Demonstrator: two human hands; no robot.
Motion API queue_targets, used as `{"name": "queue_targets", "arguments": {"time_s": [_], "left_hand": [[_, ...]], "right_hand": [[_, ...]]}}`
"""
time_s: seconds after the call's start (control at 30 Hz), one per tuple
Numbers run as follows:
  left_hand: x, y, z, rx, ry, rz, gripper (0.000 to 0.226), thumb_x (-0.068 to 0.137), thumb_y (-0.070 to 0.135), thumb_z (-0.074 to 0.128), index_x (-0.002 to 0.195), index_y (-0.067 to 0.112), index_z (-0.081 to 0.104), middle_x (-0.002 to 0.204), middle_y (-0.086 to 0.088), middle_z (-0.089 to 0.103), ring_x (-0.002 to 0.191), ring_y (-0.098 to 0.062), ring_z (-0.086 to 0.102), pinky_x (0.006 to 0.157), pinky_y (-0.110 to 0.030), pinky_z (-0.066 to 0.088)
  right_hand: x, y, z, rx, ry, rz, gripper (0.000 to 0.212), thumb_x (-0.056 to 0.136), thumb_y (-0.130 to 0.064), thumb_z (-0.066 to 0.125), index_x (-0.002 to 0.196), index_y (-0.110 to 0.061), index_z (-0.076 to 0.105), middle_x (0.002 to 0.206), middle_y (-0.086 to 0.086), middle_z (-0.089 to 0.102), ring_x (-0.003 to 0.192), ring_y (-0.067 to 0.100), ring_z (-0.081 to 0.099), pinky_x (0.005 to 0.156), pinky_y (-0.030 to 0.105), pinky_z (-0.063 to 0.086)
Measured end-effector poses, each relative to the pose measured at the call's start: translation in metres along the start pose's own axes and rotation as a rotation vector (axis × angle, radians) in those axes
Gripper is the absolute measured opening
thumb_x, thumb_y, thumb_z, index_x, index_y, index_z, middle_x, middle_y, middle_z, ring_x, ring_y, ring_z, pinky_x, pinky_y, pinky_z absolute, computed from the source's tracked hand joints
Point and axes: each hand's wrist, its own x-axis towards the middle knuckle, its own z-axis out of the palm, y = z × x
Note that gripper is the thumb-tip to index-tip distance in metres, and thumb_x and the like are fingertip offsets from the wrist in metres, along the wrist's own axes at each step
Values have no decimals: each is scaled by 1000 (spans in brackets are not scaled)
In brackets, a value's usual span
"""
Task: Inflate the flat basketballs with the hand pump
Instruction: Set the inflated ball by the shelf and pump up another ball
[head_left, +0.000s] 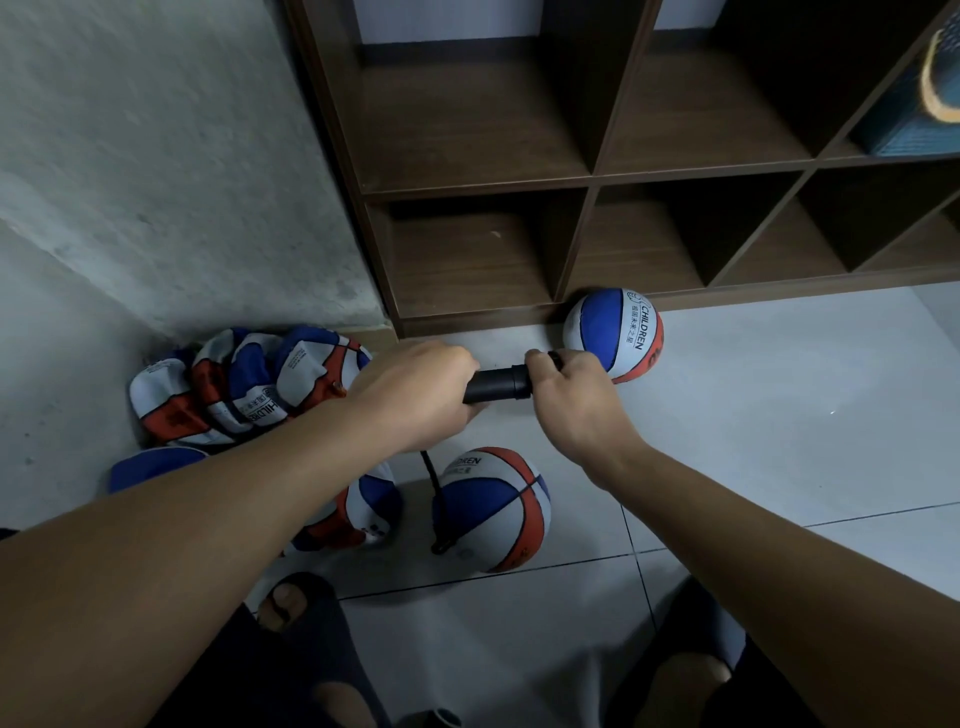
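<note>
Nearest the camera, below the hand pump (496, 385), two feet in dark open slippers stand on pale floor tiles (779, 395). Just beyond them, directly under the pump, sits the ball being filled (493, 512), a blue, white and orange basketball that already looks round. A thin black hose (431, 480) drops from the pump's left end to a fitting on that ball's near left side. The hose is limp and the needle end looks delicate, so any sideways tug at the pump could bend it or pull it free; the ball itself is light and free to roll.

Both hands hold the pump level above the ball. The left hand (415, 397) is curled round the left part of the black barrel, and the right hand (569, 395) is wrapped over the handle at the right end, close against the barrel's collar. The barrel is stiff, smooth plastic, best gripped mid-body with one hand while the other works the handle in line.

Left of the pump, a heap of flat balls (244, 387) lies crumpled against the grey wall; they are soft, floppy skins, best picked up by a fold near the valve. Right of the pump and slightly beyond it, a second round ball (613, 332) rests against the foot of the dark wooden shelf unit (587, 182).
</note>
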Motion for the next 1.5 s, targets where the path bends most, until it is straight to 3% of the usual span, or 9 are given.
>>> {"name": "queue_targets", "arguments": {"time_s": [0.23, 0.37, 0.53, 0.67, 0.77, 0.87, 1.13, 1.27, 1.5], "left_hand": [[1, -10, -2, -25, -6, 6, 36, 100, 47, 69, 71, 30, 56, 67, 6, 60, 59, -16, 61, 54, -30, 45], [1, -32, -5, -8, -15, -41, 37, 97, 45, 72, 68, 28, 59, 65, 4, 62, 58, -18, 64, 56, -35, 56], [1, -36, -6, 12, -27, -66, 34, 97, 42, 71, 68, 26, 61, 66, 3, 64, 58, -19, 65, 55, -36, 57], [-1, -17, 2, -60, -44, -70, 37, 100, 44, 69, 69, 25, 61, 65, 3, 63, 56, -19, 63, 51, -30, 46], [-1, -6, 6, -101, -50, -59, 36, 101, 43, 68, 71, 25, 61, 66, 1, 63, 58, -21, 64, 53, -32, 47], [0, -1, 2, -69, -27, -49, 34, 101, 44, 68, 72, 27, 59, 69, 3, 63, 60, -20, 63, 54, -32, 48], [2, 0, -1, -57, -10, -18, 34, 100, 46, 68, 73, 28, 59, 68, 4, 62, 58, -19, 63, 52, -30, 45], [4, -10, -4, -42, 11, -23, 30, 98, 42, 71, 72, 28, 61, 67, 5, 62, 58, -19, 64, 55, -32, 53], [2, -40, -3, 12, 41, -56, 34, 100, 52, 70, 76, 31, 60, 70, 6, 63, 61, -16, 63, 60, -36, 56]], "right_hand": [[4, 0, -10, -3, 28, 5, 34, 108, -32, 49, 80, -13, 53, 67, 1, 48, 59, 18, 43, 55, 31, 36], [17, 8, -34, 62, 173, 102, 26, 98, -27, 51, 76, -15, 54, 67, 1, 47, 63, 23, 41, 62, 39, 38], [19, 14, -41, 165, 258, 141, 22, 94, -23, 50, 73, -17, 47, 65, -1, 40, 60, 21, 34, 57, 36, 31], [12, 12, -24, 114, 220, 78, 26, 101, -23, 49, 87, -2, 56, 76, 5, 50, 70, 21, 46, 63, 38, 41], [8, 6, -13, 60, 151, 23, 30, 107, -23, 48, 78, -13, 47, 67, 1, 44, 61, 18, 41, 56, 33, 35], [5, 4, -2, 22, 78, 0, 31, 109, -29, 48, 83, -12, 53, 65, 1, 45, 56, 16, 42, 50, 30, 35], [2, 0, -1, 11, 48, -11, 31, 109, -33, 49, 85, -14, 55, 66, 1, 46, 58, 17, 44, 55, 33, 37], [5, -1, -16, 15, 108, -6, 31, 107, -28, 50, 79, -14, 53, 66, 0, 47, 59, 16, 42, 49, 26, 36], [23, 10, -49, 149, 280, 116, 22, 97, -21, 49, 75, -16, 48, 64, -1, 41, 60, 23, 35, 61, 39, 36]]}}
